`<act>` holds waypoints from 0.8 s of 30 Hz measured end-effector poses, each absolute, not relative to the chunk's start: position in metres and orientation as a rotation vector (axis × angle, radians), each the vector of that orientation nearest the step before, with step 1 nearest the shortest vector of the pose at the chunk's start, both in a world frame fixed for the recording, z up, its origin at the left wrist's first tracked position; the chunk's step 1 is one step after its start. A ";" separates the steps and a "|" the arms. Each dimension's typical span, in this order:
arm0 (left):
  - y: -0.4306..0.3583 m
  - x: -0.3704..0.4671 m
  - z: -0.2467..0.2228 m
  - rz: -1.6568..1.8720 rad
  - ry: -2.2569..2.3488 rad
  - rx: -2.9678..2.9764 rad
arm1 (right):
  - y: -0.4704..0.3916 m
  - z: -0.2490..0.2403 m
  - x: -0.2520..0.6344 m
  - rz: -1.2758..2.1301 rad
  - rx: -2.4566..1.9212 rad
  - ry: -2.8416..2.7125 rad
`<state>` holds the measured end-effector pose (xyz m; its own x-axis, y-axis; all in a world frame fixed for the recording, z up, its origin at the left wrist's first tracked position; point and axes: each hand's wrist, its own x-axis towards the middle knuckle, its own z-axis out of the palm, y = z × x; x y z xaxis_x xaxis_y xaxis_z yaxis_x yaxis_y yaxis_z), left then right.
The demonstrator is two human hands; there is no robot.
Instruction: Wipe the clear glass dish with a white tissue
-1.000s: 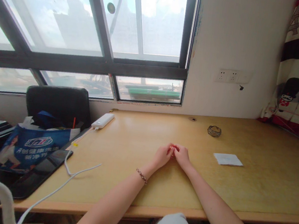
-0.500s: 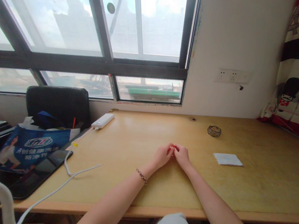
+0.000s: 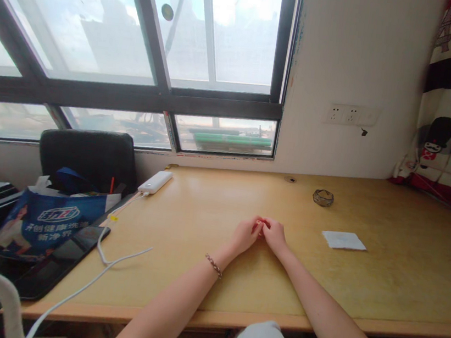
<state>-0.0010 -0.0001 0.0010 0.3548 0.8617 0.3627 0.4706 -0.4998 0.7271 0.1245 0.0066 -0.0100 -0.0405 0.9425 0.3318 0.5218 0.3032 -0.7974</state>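
Both hands meet at the middle of the wooden desk [image 3: 178, 273], fingertips close together. My left hand [image 3: 247, 234] is closed, its fingers curled inward, and a braided bracelet [image 3: 213, 265] circles that wrist. Against it, my right hand [image 3: 275, 236] is closed too, with thumb and fingers bent in. Something small and reddish seems to show between the fingertips, but the fingers hide most of it and I cannot make out its kind. To the right of the hands lies a folded white paper [image 3: 344, 240]. Farther back sits a round, faceted glass-like dish [image 3: 323, 198].
A white power bank [image 3: 155, 182] with a white cable [image 3: 80, 288] lies at the desk's left. Beyond that edge are a black tablet-like slab [image 3: 58, 266], a blue bag [image 3: 52, 224] and a black chair [image 3: 88, 154]. Sockets [image 3: 352, 116] are on the wall.
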 end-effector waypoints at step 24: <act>0.001 -0.002 -0.001 0.987 1.151 2.154 | 0.012 -0.007 0.131 0.457 -1.496 -1.705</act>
<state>-0.0024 0.0013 -0.0006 0.3790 0.8518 0.3616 0.4876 -0.5160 0.7043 0.1306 0.0116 -0.0066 0.0244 0.9443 0.3283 0.6531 0.2336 -0.7204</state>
